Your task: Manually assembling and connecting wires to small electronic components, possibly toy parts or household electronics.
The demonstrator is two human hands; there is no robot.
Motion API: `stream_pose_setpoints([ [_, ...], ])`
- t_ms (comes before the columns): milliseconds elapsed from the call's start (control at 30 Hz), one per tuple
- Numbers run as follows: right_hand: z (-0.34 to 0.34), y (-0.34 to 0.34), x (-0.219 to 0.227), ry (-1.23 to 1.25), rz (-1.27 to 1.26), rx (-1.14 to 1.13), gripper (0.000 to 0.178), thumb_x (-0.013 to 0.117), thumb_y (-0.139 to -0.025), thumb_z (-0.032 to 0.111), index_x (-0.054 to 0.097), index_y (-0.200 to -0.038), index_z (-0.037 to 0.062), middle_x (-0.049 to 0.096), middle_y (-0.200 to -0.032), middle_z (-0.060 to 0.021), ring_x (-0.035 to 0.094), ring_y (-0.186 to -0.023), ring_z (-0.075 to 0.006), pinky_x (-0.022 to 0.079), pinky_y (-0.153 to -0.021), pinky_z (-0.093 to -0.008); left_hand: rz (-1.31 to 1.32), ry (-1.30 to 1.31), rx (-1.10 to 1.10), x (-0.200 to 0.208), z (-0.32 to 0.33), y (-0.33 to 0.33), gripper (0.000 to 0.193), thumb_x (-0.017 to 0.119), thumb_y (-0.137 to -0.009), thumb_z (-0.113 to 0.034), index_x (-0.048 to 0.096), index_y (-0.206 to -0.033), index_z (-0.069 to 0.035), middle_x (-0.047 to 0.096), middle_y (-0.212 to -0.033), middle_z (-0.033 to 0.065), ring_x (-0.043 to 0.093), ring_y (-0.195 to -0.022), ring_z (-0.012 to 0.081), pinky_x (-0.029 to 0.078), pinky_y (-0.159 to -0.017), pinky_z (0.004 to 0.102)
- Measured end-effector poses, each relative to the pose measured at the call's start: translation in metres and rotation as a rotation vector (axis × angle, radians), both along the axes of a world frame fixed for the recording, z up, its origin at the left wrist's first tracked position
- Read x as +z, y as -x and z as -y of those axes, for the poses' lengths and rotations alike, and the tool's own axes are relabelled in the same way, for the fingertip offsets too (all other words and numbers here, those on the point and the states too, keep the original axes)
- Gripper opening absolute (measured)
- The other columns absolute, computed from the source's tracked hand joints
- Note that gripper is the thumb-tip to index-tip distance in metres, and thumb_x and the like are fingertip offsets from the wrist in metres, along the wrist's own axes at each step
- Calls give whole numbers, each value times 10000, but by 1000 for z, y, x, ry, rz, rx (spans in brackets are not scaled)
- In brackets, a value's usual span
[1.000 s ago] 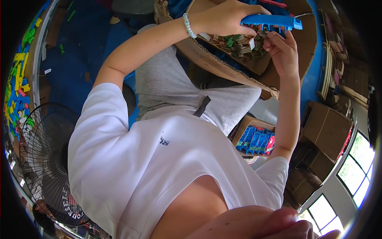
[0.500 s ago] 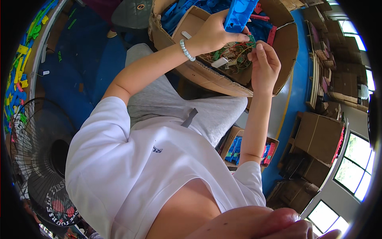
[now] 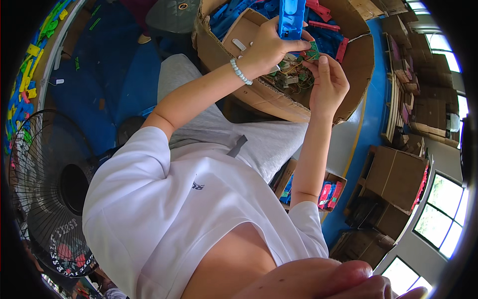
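Note:
My left hand (image 3: pixel 265 49), with a beaded bracelet at the wrist, is closed around a long blue plastic housing (image 3: pixel 292 21) held upright above a carton. A small green circuit board (image 3: pixel 312 51) lies by my left thumb tip, between the two hands. My right hand (image 3: pixel 327 83) is closed in a pinch at the lower edge of this board, where thin wires show. Whether it grips the board or only the wires is hidden by the fingers. Under both hands lies a heap of loose wires and small boards (image 3: pixel 293 79).
A large cardboard carton (image 3: pixel 360 74) holds blue and red plastic parts (image 3: pixel 326 36) and a smaller inner box (image 3: pixel 230 39) with white pieces. Another box of parts (image 3: pixel 328 194) stands beside my right arm. A fan (image 3: pixel 55 194) is at left; stacked cartons (image 3: pixel 396 169) stand at right.
The blue housing has tilted more upright and shifted slightly left with my left hand. My right hand has moved a little left, keeping its pinch by the board.

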State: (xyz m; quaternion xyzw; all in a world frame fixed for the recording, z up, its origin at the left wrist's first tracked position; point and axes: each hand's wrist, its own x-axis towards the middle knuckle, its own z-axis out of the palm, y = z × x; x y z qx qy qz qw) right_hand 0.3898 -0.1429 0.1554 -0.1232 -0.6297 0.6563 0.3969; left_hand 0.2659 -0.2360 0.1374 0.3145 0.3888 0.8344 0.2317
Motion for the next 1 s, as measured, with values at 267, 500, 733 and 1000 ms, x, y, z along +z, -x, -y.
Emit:
stream_pose_setpoints([
  [267,5,0,-1,-12,-27,-72,131,636,-931,6,639,-1011,-97,689,-922,-135,700,-795,-200,589,-719,-288,-58,-31,58,-2,-4,-3,396,773,-801,-53,594,-1152,-15,704,-975,99,688,-914,168,563,-824,297],
  [500,-16,-5,14,-84,111,-21,109,659,-900,25,663,-979,-50,670,-1091,-149,650,-846,-157,531,-798,-284,125,-32,10,2,-13,0,239,650,-945,-240,618,-1045,-25,668,-907,38,633,-838,106,525,-781,281],
  [733,-19,4,33,-130,316,120,137,679,-871,44,679,-953,-65,648,-1206,-144,617,-972,-144,500,-860,-274,100,-88,-11,-17,-25,-1,302,550,-1014,-273,634,-1122,-4,693,-1039,52,665,-868,107,558,-766,271],
  [1000,-23,6,31,-97,300,26,193,710,-855,57,683,-970,-95,672,-1138,-153,654,-871,-156,540,-820,-273,-36,-11,192,-2,-22,-12,326,603,-965,-113,577,-1274,-11,656,-993,62,579,-918,147,463,-802,278],
])
